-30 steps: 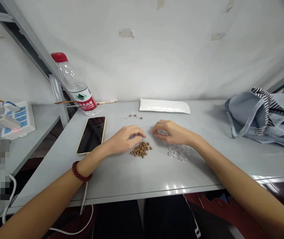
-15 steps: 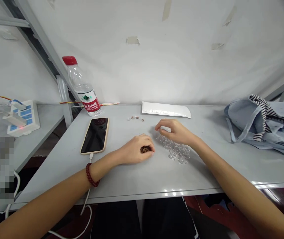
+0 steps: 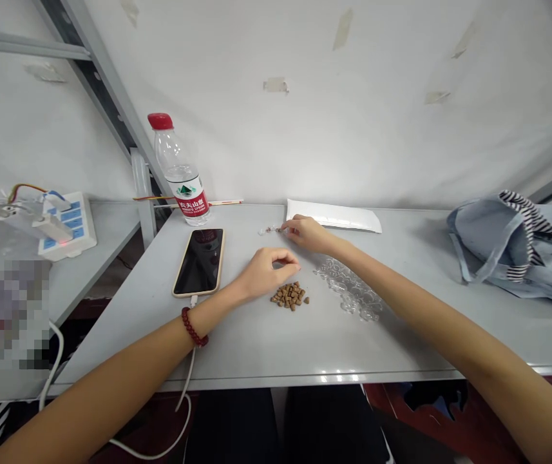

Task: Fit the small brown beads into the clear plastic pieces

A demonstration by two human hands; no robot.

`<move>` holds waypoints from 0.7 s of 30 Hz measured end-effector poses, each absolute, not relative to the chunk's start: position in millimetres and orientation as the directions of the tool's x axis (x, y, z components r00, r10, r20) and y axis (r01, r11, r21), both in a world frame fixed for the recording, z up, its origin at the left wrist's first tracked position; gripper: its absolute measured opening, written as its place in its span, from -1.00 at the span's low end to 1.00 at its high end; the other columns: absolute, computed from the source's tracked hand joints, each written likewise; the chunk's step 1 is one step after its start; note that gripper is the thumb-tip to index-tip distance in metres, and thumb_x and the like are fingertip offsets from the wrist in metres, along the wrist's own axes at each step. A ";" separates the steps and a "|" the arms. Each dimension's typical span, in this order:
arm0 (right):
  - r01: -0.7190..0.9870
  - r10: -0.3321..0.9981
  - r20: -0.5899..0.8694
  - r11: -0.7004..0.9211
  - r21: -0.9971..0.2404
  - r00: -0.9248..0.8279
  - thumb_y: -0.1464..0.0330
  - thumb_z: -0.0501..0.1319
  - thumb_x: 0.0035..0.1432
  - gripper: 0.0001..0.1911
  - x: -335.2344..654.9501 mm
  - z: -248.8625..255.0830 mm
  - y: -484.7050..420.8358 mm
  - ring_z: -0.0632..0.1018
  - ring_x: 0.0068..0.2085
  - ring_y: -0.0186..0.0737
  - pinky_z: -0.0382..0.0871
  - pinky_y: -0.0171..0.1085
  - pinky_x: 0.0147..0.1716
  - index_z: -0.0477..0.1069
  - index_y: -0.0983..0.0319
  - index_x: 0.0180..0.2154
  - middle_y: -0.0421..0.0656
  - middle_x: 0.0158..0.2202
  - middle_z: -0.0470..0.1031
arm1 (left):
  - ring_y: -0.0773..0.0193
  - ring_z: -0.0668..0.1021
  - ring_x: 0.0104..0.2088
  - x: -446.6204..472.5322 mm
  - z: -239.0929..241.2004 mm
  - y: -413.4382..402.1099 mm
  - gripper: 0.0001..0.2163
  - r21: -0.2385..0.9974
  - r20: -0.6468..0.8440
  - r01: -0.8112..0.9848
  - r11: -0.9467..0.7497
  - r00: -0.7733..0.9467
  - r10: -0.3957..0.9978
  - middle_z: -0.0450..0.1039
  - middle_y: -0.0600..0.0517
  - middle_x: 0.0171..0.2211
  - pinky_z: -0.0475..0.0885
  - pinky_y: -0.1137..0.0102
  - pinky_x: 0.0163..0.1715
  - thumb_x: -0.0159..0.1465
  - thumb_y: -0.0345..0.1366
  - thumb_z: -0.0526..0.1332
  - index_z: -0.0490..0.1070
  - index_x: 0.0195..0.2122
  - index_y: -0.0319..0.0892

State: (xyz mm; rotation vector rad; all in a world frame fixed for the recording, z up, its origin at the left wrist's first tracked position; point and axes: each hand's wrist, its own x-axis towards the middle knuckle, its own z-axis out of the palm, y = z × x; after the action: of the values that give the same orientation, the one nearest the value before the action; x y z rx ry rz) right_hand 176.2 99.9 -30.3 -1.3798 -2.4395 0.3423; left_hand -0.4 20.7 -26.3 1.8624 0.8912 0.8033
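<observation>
The right hand (image 3: 307,234), fingers nearly closed, reaches to a small scatter of brown pellets (image 3: 270,229) by the far table edge (image 3: 251,207). The left hand (image 3: 268,272), half-curled, hovers just far of the larger pellet pile (image 3: 289,296), with the phone (image 3: 199,262) to its left (neither grip shows whether anything is held).

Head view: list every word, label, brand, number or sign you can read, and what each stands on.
"农夫山泉" on the water bottle's red label.
Power strip: markings too small to read.
White packet: no readable text.
Phone: dark screen, no readable text.
</observation>
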 end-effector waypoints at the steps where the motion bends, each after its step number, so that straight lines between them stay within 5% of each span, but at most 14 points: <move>1: 0.788 0.861 0.153 0.506 -0.351 -0.485 0.45 0.07 0.18 -0.72 177.1 -31.8 97.6 0.44 -0.31 -0.22 0.32 -0.21 -0.22 0.44 0.30 -0.10 -0.01 -0.22 0.41 | 0.30 0.47 -0.41 -0.2 -27.5 22.6 -0.87 0.907 0.162 0.266 -0.326 0.495 0.854 0.46 0.04 -0.49 0.39 0.39 -0.29 0.15 -0.32 0.17 0.45 -0.49 -0.22; 7: 0.825 0.877 0.105 0.477 -0.304 -0.469 0.50 -0.02 0.20 -0.61 198.6 -31.9 68.6 0.39 -0.32 -0.11 0.31 -0.14 -0.28 0.33 0.33 0.04 0.04 -0.24 0.36 | 0.35 0.43 -0.51 0.0 -32.6 29.0 -0.85 0.931 0.098 0.298 -0.211 0.355 0.930 0.42 0.06 -0.52 0.36 0.47 -0.51 0.12 -0.25 0.19 0.44 -0.46 -0.23; 11: 0.819 0.877 0.199 0.479 -0.316 -0.436 0.50 -0.07 0.22 -0.57 211.1 -24.3 47.7 0.37 -0.31 -0.11 0.31 -0.14 -0.30 0.26 0.25 0.10 0.01 -0.21 0.31 | 0.29 0.47 -0.44 -0.4 -29.4 30.2 -0.83 0.941 0.017 0.314 -0.127 0.333 0.943 0.45 0.02 -0.47 0.36 0.47 -0.56 0.11 -0.23 0.20 0.44 -0.45 -0.24; 17: 0.685 0.837 0.374 0.544 -0.485 -0.400 0.49 -0.09 0.27 -0.70 209.7 -15.3 29.0 0.41 -0.24 -0.17 0.32 -0.18 -0.26 0.31 0.23 -0.05 -0.03 -0.17 0.35 | 0.24 0.53 -0.25 6.4 -30.1 24.5 -0.83 0.995 -0.081 -0.025 0.097 0.361 0.929 0.52 -0.06 -0.35 0.40 0.30 -0.09 0.14 -0.27 0.20 0.47 -0.42 -0.28; 21: 0.643 0.828 0.363 0.561 -0.521 -0.428 0.57 -0.07 0.21 -0.61 201.6 -14.8 17.0 0.41 -0.21 -0.20 0.33 -0.20 -0.23 0.27 0.22 0.03 -0.06 -0.19 0.33 | 0.21 0.54 -0.22 10.1 -30.0 15.9 -0.78 0.929 -0.158 -0.224 0.296 0.482 0.862 0.52 -0.09 -0.33 0.37 0.26 -0.03 0.20 -0.23 0.18 0.49 -0.37 -0.31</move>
State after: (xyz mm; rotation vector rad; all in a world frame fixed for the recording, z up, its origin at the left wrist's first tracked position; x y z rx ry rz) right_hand 201.6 17.0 -14.8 -1.1744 -2.2051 0.4083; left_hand 10.1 15.9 -30.0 1.0171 0.7619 0.8231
